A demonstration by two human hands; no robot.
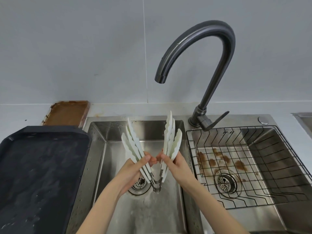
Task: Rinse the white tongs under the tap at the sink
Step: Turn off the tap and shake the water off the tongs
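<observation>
Several white tongs [170, 141] with scalloped tips are stacked together and held over the left basin of the steel sink [99, 149], tips pointing up and away, metal hinge ends low near the drain. My left hand [135, 168] grips the left bundle of arms and my right hand [175, 164] grips the right bundle, spreading them in a V. The dark gooseneck tap [199, 46] arches above, its spout over the left basin. No water is visibly running from it.
A black wire rack [270, 166] sits in the right basin, which has brown stains. A dark wet tray [38, 174] lies on the counter at the left, with a rusty brown tray [67, 113] behind it. The tap lever [217, 120] points right.
</observation>
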